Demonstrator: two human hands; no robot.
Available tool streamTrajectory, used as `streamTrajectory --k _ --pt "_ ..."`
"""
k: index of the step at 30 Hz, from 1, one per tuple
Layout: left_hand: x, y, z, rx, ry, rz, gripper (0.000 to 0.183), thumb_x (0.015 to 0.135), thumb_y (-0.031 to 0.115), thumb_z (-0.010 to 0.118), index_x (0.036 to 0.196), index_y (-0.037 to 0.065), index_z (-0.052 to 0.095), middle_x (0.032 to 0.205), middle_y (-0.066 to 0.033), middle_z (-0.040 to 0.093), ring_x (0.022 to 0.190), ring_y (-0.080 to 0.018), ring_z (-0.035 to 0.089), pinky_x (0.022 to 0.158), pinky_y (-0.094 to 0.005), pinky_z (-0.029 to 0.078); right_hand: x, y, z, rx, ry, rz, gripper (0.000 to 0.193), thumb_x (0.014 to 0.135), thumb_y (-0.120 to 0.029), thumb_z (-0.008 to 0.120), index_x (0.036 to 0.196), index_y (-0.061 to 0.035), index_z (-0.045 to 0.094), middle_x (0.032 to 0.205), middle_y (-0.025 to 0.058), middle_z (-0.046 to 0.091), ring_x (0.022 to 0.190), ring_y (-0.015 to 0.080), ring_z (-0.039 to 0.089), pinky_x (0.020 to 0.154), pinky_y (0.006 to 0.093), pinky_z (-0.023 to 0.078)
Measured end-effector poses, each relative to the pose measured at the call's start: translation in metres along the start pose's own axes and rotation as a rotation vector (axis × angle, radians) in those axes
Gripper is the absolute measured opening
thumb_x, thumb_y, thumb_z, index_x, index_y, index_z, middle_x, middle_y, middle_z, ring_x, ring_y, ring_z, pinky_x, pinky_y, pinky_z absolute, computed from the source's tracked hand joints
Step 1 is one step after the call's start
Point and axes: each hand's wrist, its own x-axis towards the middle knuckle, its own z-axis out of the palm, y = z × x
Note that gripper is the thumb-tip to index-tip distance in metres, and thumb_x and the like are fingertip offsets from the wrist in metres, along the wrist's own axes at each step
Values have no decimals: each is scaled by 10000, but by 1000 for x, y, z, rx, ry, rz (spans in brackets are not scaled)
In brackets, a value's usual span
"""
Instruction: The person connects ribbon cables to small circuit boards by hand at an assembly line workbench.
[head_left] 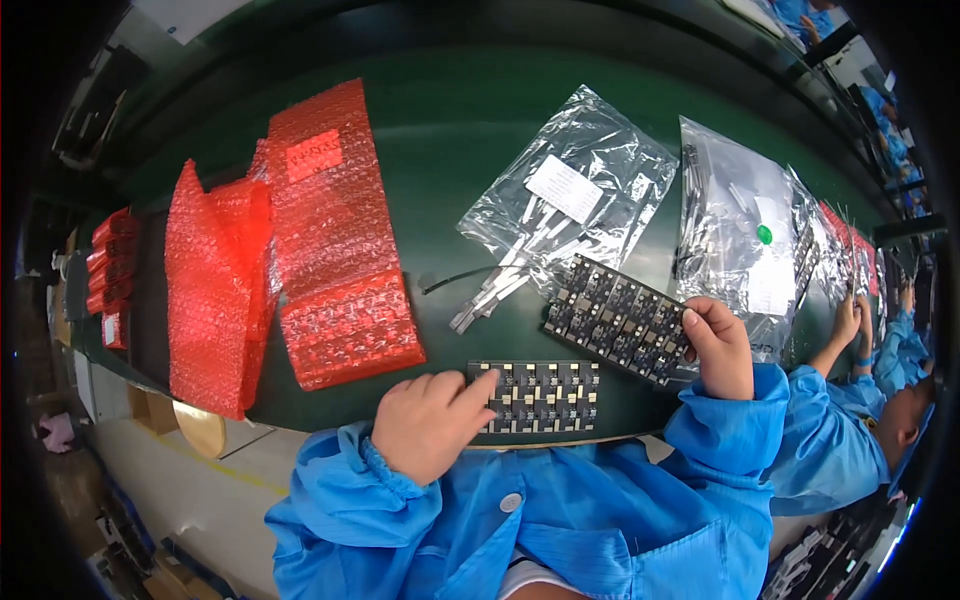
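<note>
My right hand (720, 345) grips the right end of a dark circuit board panel (620, 318), thumb on top. The panel is tilted and carries rows of small components. A second circuit board panel (545, 398) lies flat near the table's front edge, with pale parts in rows. At its left end, my left hand (432, 420) has its index finger and thumb on the board; the other fingers are curled. Beyond the raised panel lies a clear plastic bag (610, 160) with white-sleeved cables sticking out. A short black cable (455, 280) rests left of it.
Red bubble wrap (335, 215) covers the left part of the green table (440, 130), with a wrapped stack (352, 330) at its near end. Another clear bag (735, 220) lies at the right. Beside me on the right, another person in a blue sleeve (825, 425) works at the same table.
</note>
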Motion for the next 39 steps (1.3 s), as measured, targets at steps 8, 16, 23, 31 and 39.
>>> streamTrajectory --k 8,16,23,31,39 --pt "11 5 22 -44 -89 266 559 618 347 728 1141 207 588 1211 -178 478 1154 -350 426 990 -476 330 -6 3 -7 4 -52 25 137 885 -120 556 947 0 577 743 -31 541 627 37 430 548 191 354" --pt "-8 -9 4 -51 -124 161 605 561 299 781 1126 198 592 1177 -175 472 1089 -345 456 946 -467 350 -3 -2 -14 -97 -75 51 119 888 -110 545 934 -6 577 721 -44 520 647 35 423 570 186 348" --pt "-26 -46 -49 -8 91 9 627 489 185 789 1083 143 592 1118 -147 467 1043 -350 457 901 -464 368 -3 3 -13 -109 -72 67 111 881 -108 547 938 -17 578 717 -42 530 643 36 442 572 184 357" --pt "-23 -104 -46 46 90 -161 709 517 147 820 1165 110 534 1257 -162 387 1163 -375 370 991 -485 277 4 8 20 -294 -272 30 217 838 -135 602 988 22 597 825 101 632 745 149 581 685 283 462" --pt "58 -62 -32 16 284 29 388 725 152 673 1088 75 559 995 -102 585 952 -279 548 836 -370 418 -4 -13 40 -769 -243 -333 377 776 -200 657 1105 -33 579 1092 153 574 941 330 576 822 368 469"
